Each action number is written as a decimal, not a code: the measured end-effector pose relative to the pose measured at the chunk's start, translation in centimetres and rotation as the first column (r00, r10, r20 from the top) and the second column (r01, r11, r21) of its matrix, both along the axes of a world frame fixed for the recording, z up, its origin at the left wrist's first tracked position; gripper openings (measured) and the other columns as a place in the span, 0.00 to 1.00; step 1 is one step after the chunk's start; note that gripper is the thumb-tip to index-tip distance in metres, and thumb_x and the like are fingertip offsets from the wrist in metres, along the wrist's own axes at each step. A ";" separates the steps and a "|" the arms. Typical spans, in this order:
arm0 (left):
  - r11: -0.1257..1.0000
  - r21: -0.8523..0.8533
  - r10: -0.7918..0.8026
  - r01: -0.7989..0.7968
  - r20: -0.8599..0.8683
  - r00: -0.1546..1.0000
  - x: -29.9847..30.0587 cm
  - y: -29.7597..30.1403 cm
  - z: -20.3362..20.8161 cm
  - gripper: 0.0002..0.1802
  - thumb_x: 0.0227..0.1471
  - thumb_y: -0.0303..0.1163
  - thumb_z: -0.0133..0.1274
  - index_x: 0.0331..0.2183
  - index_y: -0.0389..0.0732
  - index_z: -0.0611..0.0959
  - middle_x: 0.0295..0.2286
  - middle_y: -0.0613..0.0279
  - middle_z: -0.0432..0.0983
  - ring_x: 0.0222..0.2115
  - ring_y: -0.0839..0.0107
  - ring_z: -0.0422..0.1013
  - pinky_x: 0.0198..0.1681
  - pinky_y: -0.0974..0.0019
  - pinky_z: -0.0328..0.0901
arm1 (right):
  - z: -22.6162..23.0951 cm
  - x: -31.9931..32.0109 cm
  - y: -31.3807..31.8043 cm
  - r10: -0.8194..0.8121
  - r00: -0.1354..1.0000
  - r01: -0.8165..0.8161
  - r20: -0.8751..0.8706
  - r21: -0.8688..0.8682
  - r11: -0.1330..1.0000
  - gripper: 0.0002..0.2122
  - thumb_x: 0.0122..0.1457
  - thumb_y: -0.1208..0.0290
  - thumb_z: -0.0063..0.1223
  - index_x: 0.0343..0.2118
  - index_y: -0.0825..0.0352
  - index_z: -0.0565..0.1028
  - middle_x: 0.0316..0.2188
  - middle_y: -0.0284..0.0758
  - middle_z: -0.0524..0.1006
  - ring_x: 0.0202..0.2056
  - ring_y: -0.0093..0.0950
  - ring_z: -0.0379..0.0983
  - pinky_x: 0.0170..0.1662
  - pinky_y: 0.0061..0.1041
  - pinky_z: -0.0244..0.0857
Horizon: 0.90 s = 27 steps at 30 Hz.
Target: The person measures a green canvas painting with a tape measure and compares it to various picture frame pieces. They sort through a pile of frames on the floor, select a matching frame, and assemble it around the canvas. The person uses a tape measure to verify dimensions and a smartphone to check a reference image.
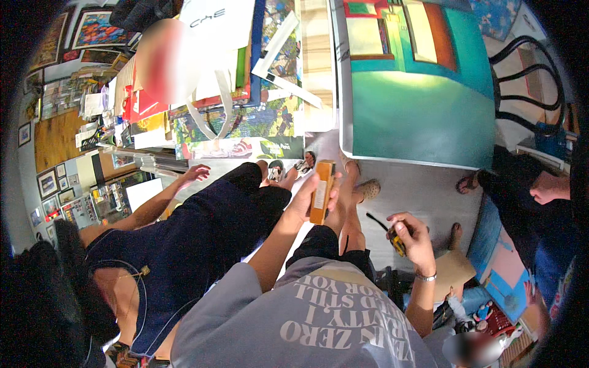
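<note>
In front of my body, my left hand [305, 199] is closed around an orange-brown block [319, 205] with a pale label on one side. It is held roughly upright, and its exact kind is unclear. Lower and to the right, my right hand [414, 241] grips a small yellow-and-black tape measure [397, 244], from which a dark strap sticks out to the left. The two hands are apart from each other, both in the air. A band circles my right wrist.
Ahead stands a table with prints, a white bag [211, 24] and a white L-shaped square [279, 49]. A large green painting [423, 116] lies at its right. A person in dark clothes [202, 214] is close at left, another [521, 196] at right. A black chair [534, 86] stands far right.
</note>
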<state>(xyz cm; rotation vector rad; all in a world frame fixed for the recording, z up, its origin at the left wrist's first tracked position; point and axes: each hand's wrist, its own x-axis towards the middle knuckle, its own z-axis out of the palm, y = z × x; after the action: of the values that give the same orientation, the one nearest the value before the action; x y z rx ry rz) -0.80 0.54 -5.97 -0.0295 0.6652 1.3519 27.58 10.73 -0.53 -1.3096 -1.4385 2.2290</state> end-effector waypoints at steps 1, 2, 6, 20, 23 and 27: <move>0.999 -0.005 0.051 -0.051 0.018 0.999 -0.5 -0.1 0.4 0.33 0.56 0.57 0.49 0.50 0.38 0.72 0.27 0.61 0.70 0.21 0.69 0.70 0.25 0.69 0.68 | 1.0 0.0 0.1 0.031 0.999 -0.028 0.043 -0.072 0.997 0.11 0.62 0.68 0.52 0.42 0.70 0.73 0.23 0.31 0.76 0.26 0.18 0.69 0.29 0.21 0.62; 0.995 0.053 0.080 -0.081 0.020 0.997 -1.3 0.1 0.8 0.32 0.58 0.55 0.47 0.50 0.37 0.72 0.26 0.61 0.69 0.21 0.67 0.70 0.25 0.67 0.68 | 1.3 0.1 -0.2 0.083 0.991 -0.082 0.102 -0.014 0.997 0.11 0.62 0.67 0.53 0.42 0.69 0.73 0.21 0.31 0.75 0.24 0.18 0.68 0.28 0.21 0.62; 0.968 0.024 0.250 -0.250 -0.192 0.949 -3.9 -0.1 5.0 0.32 0.59 0.58 0.40 0.45 0.36 0.73 0.23 0.59 0.69 0.18 0.64 0.70 0.23 0.64 0.67 | 3.2 -0.8 -0.3 0.291 0.930 -0.329 0.223 0.161 0.930 0.14 0.60 0.62 0.55 0.41 0.69 0.74 0.15 0.35 0.73 0.16 0.23 0.66 0.22 0.27 0.58; 0.649 0.081 0.724 -0.757 -0.371 0.581 -9.2 -11.3 12.5 0.23 0.53 0.48 0.44 0.41 0.39 0.75 0.28 0.59 0.74 0.28 0.61 0.72 0.34 0.59 0.68 | 21.7 -13.7 0.4 0.730 0.684 -0.590 0.004 0.592 0.550 0.26 0.57 0.56 0.56 0.56 0.64 0.68 0.31 0.48 0.79 0.34 0.47 0.76 0.39 0.37 0.68; 0.483 0.072 0.806 -0.873 -0.426 0.411 -9.2 -13.6 14.4 0.21 0.53 0.45 0.44 0.42 0.40 0.75 0.32 0.59 0.75 0.32 0.61 0.73 0.38 0.58 0.69 | 25.2 -16.4 -1.5 0.839 0.542 -0.637 0.038 0.669 0.382 0.32 0.56 0.55 0.57 0.60 0.66 0.63 0.30 0.49 0.79 0.33 0.46 0.77 0.39 0.35 0.68; 0.302 0.126 0.920 -0.945 -0.297 0.254 -11.2 -16.4 14.2 0.18 0.56 0.42 0.44 0.44 0.41 0.75 0.34 0.60 0.76 0.34 0.60 0.74 0.38 0.56 0.69 | 29.1 -19.4 -4.5 0.928 0.367 -0.653 0.072 0.730 0.202 0.35 0.55 0.55 0.58 0.63 0.66 0.58 0.29 0.48 0.79 0.29 0.46 0.76 0.35 0.36 0.68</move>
<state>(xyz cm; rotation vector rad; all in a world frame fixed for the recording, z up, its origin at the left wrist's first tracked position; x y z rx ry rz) -11.98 -15.85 8.18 -0.3396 1.0549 2.5790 8.17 6.25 28.60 0.3456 -2.7738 1.7488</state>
